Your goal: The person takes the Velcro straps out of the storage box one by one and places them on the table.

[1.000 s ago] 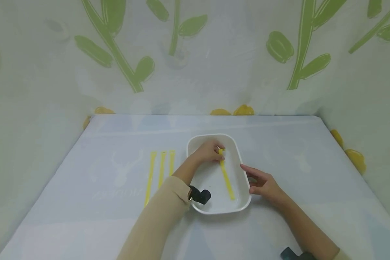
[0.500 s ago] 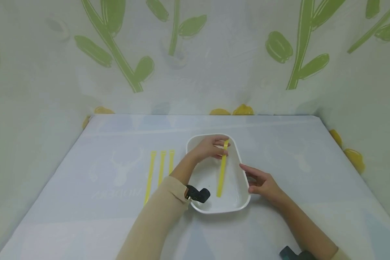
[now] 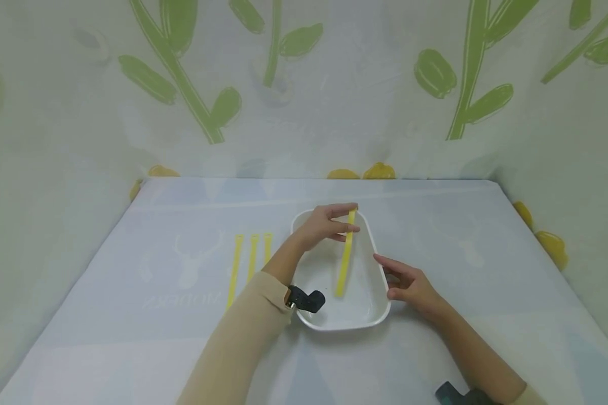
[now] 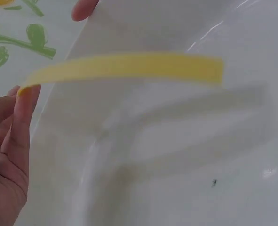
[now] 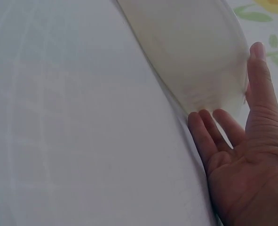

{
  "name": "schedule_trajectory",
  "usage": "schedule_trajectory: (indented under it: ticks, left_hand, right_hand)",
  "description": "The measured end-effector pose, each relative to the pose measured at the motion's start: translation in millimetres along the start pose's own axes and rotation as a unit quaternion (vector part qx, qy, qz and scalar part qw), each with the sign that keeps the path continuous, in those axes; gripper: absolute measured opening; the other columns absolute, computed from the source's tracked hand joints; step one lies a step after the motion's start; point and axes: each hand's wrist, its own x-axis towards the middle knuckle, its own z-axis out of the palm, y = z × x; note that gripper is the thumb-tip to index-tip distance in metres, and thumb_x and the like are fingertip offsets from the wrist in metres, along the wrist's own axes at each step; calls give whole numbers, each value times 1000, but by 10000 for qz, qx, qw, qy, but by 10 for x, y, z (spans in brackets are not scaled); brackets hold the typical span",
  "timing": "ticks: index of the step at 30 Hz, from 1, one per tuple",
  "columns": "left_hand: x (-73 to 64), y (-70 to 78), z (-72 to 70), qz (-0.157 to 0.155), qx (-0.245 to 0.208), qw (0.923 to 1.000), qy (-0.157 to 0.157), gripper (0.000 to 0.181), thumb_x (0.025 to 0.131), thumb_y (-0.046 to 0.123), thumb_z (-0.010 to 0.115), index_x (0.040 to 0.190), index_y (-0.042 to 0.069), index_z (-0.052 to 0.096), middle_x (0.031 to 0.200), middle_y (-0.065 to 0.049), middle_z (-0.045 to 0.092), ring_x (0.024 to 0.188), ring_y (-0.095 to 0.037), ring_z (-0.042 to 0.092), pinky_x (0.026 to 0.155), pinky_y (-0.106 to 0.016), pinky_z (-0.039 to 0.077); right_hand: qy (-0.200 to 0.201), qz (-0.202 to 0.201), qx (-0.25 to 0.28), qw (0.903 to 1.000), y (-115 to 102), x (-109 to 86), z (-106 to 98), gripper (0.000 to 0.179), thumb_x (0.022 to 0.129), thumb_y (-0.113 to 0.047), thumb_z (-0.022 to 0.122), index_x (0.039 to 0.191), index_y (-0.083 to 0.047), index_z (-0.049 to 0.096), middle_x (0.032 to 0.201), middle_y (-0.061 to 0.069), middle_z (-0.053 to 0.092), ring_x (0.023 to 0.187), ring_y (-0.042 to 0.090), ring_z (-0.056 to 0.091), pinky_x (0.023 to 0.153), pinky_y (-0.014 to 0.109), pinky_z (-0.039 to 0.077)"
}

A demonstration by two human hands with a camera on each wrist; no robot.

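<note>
My left hand (image 3: 324,228) reaches over the far half of a white plastic tub (image 3: 362,287), holding a flat yellow strip (image 3: 343,264) by its far end at the fingertips. In the left wrist view the strip (image 4: 143,66) curves away from those fingertips, free end over the tub floor, with shadows below it. My right hand (image 3: 410,284) rests against the tub's right side. Seen from the right wrist, the fingertips of this hand (image 5: 247,165) touch the tub's outer wall (image 5: 186,56) and one digit extends along its edge.
Left of the tub lie three more yellow strips (image 3: 252,259) side by side on the pale cloth-covered table (image 3: 132,315), their near ends partly behind the left sleeve. Leaf-patterned cloth (image 3: 334,112) rises behind the table and at both sides.
My left hand has lifted and moved slightly away toward the tub's far rim, taking the strip up with it. The strip's lower end has swung left. My right hand stays in place.
</note>
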Motion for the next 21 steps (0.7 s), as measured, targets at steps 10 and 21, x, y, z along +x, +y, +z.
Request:
schedule_trajectory:
  ticks: [10,21]
  left_hand:
    - [-40,66,-57,20,-723,9971,218,63,85,2,67,142,14,43,143,-14,46,113,-35,58,80,-33,56]
    - [-146,274,-225,20,-621,9979,205,67,84,3,69,144,18,41,146,-1,43,113,-29,60,83,-34,55]
  right_hand:
    - [1,62,11,10000,11,-47,-6,65,85,-12,70,142,-3,40,144,-2,46,111,8,59,85,26,52]
    - [-195,-221,113,9995,-11,-32,-10,64,86,-11,68,142,1,38,138,-19,48,112,6,59,86,24,51]
